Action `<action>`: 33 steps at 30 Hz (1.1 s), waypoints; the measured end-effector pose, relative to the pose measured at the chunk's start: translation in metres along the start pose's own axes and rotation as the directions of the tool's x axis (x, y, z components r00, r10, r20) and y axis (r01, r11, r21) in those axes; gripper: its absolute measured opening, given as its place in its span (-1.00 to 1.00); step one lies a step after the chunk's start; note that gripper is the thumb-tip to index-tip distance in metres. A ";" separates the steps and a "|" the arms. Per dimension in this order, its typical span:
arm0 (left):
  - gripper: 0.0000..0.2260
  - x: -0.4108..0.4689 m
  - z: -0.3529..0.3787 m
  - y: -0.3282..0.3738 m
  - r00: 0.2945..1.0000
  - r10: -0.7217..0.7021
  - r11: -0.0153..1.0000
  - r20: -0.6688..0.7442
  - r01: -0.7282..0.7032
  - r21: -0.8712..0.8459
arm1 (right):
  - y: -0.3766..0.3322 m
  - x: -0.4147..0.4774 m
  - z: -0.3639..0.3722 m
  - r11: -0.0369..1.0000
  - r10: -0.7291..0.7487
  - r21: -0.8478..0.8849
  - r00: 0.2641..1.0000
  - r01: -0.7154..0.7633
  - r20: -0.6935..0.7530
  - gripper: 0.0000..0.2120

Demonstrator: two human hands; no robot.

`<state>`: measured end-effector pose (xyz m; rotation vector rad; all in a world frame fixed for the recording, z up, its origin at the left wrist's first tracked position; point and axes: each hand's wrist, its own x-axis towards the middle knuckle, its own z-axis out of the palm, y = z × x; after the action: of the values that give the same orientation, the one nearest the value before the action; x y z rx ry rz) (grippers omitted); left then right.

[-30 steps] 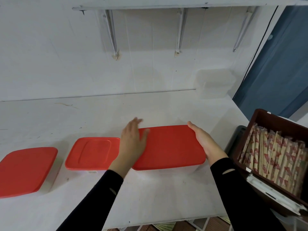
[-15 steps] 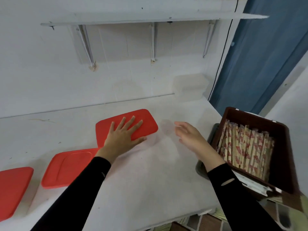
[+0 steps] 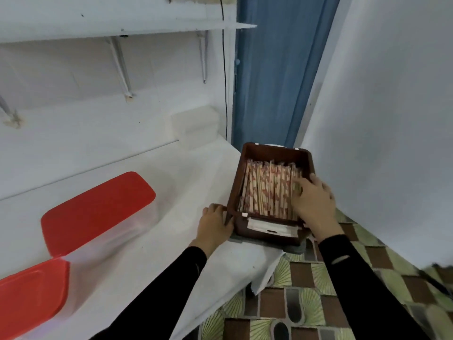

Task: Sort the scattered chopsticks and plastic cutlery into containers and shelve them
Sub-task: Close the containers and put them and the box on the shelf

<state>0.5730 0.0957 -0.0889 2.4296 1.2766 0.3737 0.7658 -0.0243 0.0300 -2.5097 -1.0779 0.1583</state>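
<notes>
Head view: the brown box [image 3: 274,153] of wrapped chopsticks [image 3: 267,190] sits between the hands; the left hand [image 3: 215,224] grasps its near-left corner, the right hand [image 3: 315,204] curls over its right wall, fingertips on the wrappers. Lifting it level from both sides should prevent spills. Half a second ago the left hand pressed the red lid [image 3: 98,207], now well to its left, and the right hung empty

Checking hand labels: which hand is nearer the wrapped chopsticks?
Right. The right hand touches the wrapped chopsticks inside the brown box; the left hand holds the box's near-left corner, outside.
</notes>
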 end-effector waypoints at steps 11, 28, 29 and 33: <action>-0.78 0.018 -0.044 -0.014 0.971 -0.198 0.949 -0.134 0.157 -0.273 | 0.007 -0.006 -0.016 0.806 0.097 0.580 0.993 -0.114 0.060 -0.67; -0.82 -0.006 -0.203 -0.047 0.842 -0.416 0.822 -0.343 0.187 -0.538 | -0.049 -0.025 0.026 0.676 0.065 0.711 0.977 -0.194 0.205 -0.56; -0.83 -0.006 -0.187 -0.037 0.875 -0.397 0.810 -0.277 0.193 -0.554 | -0.050 -0.020 0.022 0.591 0.093 0.773 0.971 -0.231 0.219 -0.52; -0.73 -0.014 -0.126 -0.009 0.929 -0.333 0.860 -0.162 0.229 -0.455 | -0.040 -0.025 0.013 0.557 0.028 0.797 0.964 -0.233 0.263 -0.59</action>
<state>0.5088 0.1137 0.0196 1.8350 1.4443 0.7873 0.7177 -0.0131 0.0326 -1.6958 -0.6321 0.8137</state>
